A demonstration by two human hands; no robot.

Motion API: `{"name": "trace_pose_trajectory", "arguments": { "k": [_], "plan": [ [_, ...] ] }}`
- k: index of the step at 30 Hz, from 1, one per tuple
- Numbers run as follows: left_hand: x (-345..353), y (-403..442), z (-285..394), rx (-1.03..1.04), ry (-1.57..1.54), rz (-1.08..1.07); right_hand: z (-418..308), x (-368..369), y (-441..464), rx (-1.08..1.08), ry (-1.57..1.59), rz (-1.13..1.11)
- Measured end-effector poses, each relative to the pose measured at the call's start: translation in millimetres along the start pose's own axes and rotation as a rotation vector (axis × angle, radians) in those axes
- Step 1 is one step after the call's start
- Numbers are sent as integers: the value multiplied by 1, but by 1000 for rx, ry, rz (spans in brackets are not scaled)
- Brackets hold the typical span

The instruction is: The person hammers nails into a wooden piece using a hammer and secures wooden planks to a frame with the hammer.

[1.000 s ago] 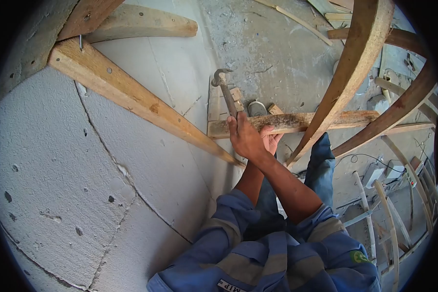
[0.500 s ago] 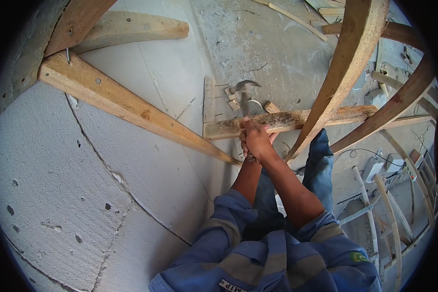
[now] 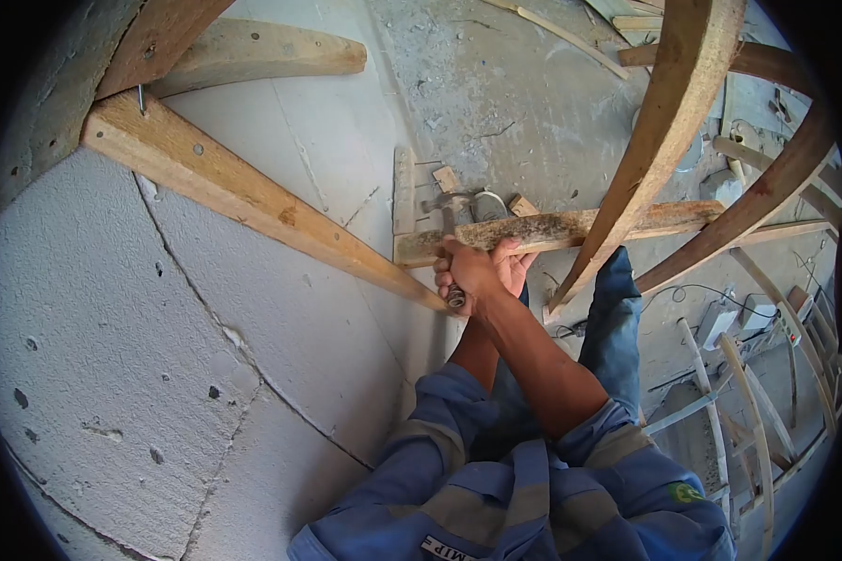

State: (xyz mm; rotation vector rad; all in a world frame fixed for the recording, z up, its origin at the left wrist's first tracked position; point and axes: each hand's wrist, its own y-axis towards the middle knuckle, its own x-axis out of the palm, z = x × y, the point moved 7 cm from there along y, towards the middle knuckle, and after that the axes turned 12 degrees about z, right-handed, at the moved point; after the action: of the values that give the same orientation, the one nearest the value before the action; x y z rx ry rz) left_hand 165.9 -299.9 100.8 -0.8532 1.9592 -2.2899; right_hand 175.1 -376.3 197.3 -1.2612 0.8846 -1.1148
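Observation:
My right hand (image 3: 470, 271) crosses over my left wrist with its fingers wrapped round the hammer (image 3: 449, 221). The hammer's head lies just beyond the far edge of the wooden board (image 3: 552, 229), near the board's left end. My left hand (image 3: 513, 266), partly hidden behind the right, grips the near edge of this board. A small upright wooden piece (image 3: 403, 192) with nails sticking out stands at the board's left end. What the hammer head touches cannot be made out.
A long beam (image 3: 243, 196) slants down on the left along the white block wall (image 3: 112, 327). Curved timbers (image 3: 669, 140) rise close to the right. Wooden offcuts (image 3: 522, 206) lie beyond the board. A cable, a power strip (image 3: 789, 323) and a slatted frame (image 3: 753, 421) are at lower right.
The hammer has swung from its raised position down to the board's left end. My right hand has moved lower and slightly left. My left hand has stayed at the board.

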Motion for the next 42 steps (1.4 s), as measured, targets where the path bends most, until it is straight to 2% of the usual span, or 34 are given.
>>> {"name": "trace_pose_trajectory", "arguments": {
  "k": [2, 5, 7, 12, 14, 18, 21, 22, 25, 28, 31, 33, 34, 37, 40, 42],
  "plan": [
    [0, -2, 0, -4, -6, 11, -15, -10, -6, -142, 127, 5],
    [4, -6, 2, -27, 16, 44, -33, -25, -16, -436, 332, 159],
    [10, -8, 4, -45, 29, 61, -21, -11, -19, -342, 369, 152],
    [-11, 6, -2, -74, 57, 101, 32, 22, -20, -10, -79, 55],
    [-18, 6, -4, -49, 60, 91, 27, 11, -16, -14, -74, 56],
    [-14, 3, 0, 13, -4, 54, -5, -15, -17, -214, -23, 125],
    [-13, -1, 3, 12, -23, 54, -30, -32, -13, -466, 219, 123],
    [-10, -3, 4, 7, -11, 55, -34, -36, -11, -515, 259, 184],
    [-7, -6, 7, -22, 17, 69, -28, -35, -5, -542, 548, 82],
    [-6, -5, 7, -42, 45, 87, -2, -13, -11, -364, 80, 221],
    [-4, 2, 0, -48, 40, 58, 10, 15, -13, 57, 16, 107],
    [-10, 5, -2, -37, 16, 31, -10, 13, -18, -18, 104, 76],
    [-22, 7, -6, -81, 70, 104, -18, 9, -19, -55, 144, 58],
    [-18, 8, -4, -79, 54, 100, -50, -21, -31, -504, 293, 160],
    [-9, 3, 1, -70, 40, 84, -59, -46, -28, -686, 257, 453],
    [-7, -3, 2, -63, 39, 83, -34, -30, -14, -438, 156, 312]
  ]
}}
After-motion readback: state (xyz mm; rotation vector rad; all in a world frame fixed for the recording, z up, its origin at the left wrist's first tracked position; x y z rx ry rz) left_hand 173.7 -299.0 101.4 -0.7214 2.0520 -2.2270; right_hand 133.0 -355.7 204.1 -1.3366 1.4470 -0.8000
